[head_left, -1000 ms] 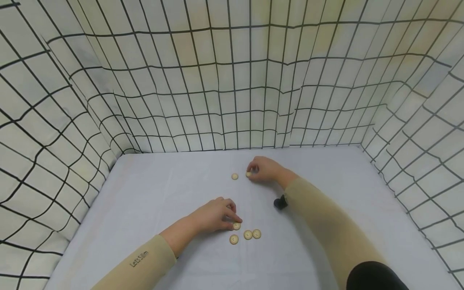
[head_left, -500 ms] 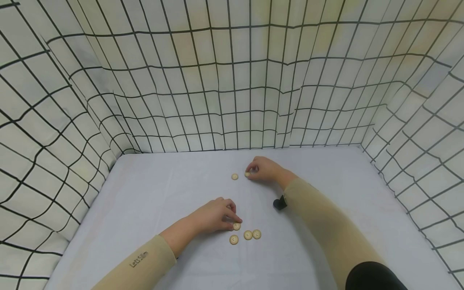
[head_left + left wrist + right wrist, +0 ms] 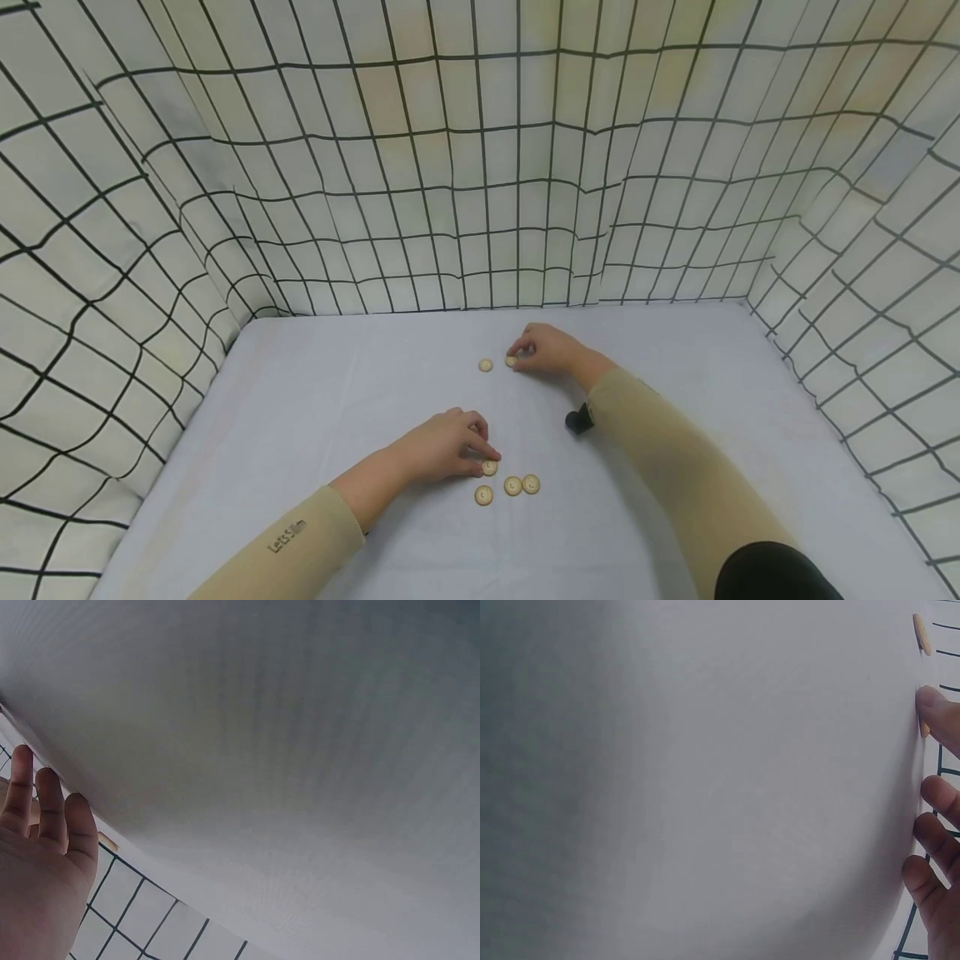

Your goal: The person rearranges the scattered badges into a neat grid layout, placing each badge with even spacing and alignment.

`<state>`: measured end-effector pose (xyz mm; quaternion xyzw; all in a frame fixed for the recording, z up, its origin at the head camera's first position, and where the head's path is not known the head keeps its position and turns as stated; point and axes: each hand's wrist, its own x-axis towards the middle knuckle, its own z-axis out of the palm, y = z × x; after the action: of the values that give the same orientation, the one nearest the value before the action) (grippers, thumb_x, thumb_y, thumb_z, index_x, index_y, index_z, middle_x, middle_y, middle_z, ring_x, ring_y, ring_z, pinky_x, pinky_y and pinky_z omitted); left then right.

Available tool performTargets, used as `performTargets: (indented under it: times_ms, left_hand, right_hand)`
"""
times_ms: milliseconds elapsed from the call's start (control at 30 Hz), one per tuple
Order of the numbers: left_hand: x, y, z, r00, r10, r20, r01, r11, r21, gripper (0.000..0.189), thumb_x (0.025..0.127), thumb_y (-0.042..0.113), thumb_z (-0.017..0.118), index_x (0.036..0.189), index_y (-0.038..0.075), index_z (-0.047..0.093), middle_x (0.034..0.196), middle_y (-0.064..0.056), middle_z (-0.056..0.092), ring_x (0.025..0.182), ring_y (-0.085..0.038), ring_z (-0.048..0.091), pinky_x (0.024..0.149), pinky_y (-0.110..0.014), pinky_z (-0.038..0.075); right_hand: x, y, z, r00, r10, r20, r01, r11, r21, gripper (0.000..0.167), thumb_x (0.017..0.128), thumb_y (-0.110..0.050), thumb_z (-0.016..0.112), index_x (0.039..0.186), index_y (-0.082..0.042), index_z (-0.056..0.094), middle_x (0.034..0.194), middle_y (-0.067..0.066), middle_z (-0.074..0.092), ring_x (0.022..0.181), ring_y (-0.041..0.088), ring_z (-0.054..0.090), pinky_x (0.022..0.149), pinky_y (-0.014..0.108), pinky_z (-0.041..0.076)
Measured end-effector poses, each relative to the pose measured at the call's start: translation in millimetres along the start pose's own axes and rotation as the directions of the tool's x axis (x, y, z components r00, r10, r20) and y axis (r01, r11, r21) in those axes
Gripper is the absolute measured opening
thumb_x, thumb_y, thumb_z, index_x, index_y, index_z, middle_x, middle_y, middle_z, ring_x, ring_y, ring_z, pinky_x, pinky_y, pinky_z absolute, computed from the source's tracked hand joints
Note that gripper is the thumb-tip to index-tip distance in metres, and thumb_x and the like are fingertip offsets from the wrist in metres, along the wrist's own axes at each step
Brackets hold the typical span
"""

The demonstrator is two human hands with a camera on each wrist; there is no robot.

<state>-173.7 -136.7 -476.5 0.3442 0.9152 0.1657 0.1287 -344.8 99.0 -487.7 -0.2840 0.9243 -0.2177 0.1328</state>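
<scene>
In the head view, my left hand (image 3: 444, 447) pinches a round cream wooden button (image 3: 490, 467) at its edge between thumb and index finger, low on the white cloth. Just below it lies another button (image 3: 483, 496). Two more, a button (image 3: 513, 486) and its touching neighbour (image 3: 531, 484), lie to the right. Farther back, my right hand (image 3: 547, 348) holds a button (image 3: 511, 362) between thumb and index finger. A separate button (image 3: 485, 365) rests a short gap to its left; the right wrist view shows this button (image 3: 922, 634) edge-on.
White cloth (image 3: 360, 367) covers the table. Walls of white fabric with a black grid (image 3: 420, 208) stand at the back and both sides. A small black object (image 3: 579, 419) sits at the right cuff, and a black round shape (image 3: 776, 575) covers the lower right.
My right hand has shifted slightly left with its button, narrowing the gap to the loose one. My left hand stays in place on its button.
</scene>
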Motion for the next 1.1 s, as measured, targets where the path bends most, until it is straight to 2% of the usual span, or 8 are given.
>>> performTargets:
  times_ms: [767, 1100]
  left_hand:
    - [1.2, 1.3, -1.0, 1.0, -0.016, 0.013, 0.016, 1.0, -0.001, 0.027, 0.086, 0.032, 0.078, 0.113, 0.035, 0.076, 0.112, 0.012, 0.056, 0.095, -0.009, 0.046, 0.081, -0.028, 0.042]
    - [2.7, -0.7, 0.9, 1.0, -0.008, 0.012, 0.008, 1.0, 0.005, 0.027, 0.086, 0.034, 0.078, 0.113, 0.036, 0.076, 0.111, 0.013, 0.056, 0.095, -0.009, 0.046, 0.082, -0.028, 0.043]
  right_hand:
    - [-8.4, 1, -4, 0.999, 0.034, 0.003, -0.034, 0.999, 0.033, 0.035, 0.084, -0.04, 0.078, 0.116, -0.027, 0.074, 0.106, -0.005, 0.06, 0.099, 0.015, 0.054, 0.087, 0.036, 0.045]
    - [-16.8, 0, -8, 0.999, 0.039, -0.004, -0.039, 0.999, 0.006, 0.034, 0.083, -0.041, 0.079, 0.115, -0.029, 0.074, 0.109, -0.006, 0.06, 0.097, 0.014, 0.054, 0.085, 0.035, 0.046]
